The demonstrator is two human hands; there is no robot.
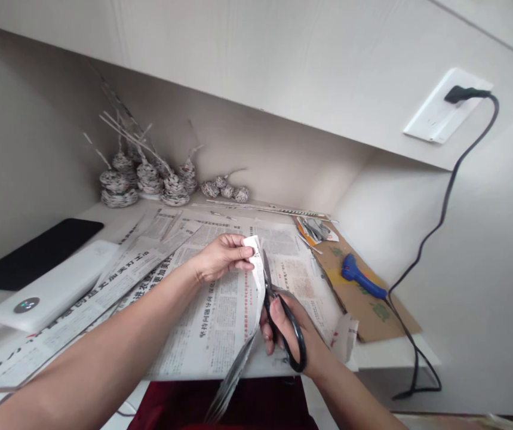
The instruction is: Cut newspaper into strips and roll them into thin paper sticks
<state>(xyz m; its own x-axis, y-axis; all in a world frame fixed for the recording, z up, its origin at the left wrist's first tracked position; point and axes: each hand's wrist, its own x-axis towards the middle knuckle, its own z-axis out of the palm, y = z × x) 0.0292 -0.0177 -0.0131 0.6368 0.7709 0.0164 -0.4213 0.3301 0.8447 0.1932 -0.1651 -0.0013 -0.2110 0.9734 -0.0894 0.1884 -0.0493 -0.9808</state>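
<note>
Between thumb and fingers, my left hand pinches the top end of a long newspaper strip. The strip hangs down past the table's front edge towards my lap. My right hand is closed round the black handles of a pair of scissors. Their blades point upward along the right side of the strip, close to my left fingertips. Whether the blades touch the paper I cannot tell. Printed newspaper sheets lie flat on the table under both hands.
Several woven paper gourds stand at the back left, beside small woven balls. Thin paper rods lie along the back. A blue glue gun rests on cardboard, its cord near the socket. At left are a white device and a black mat.
</note>
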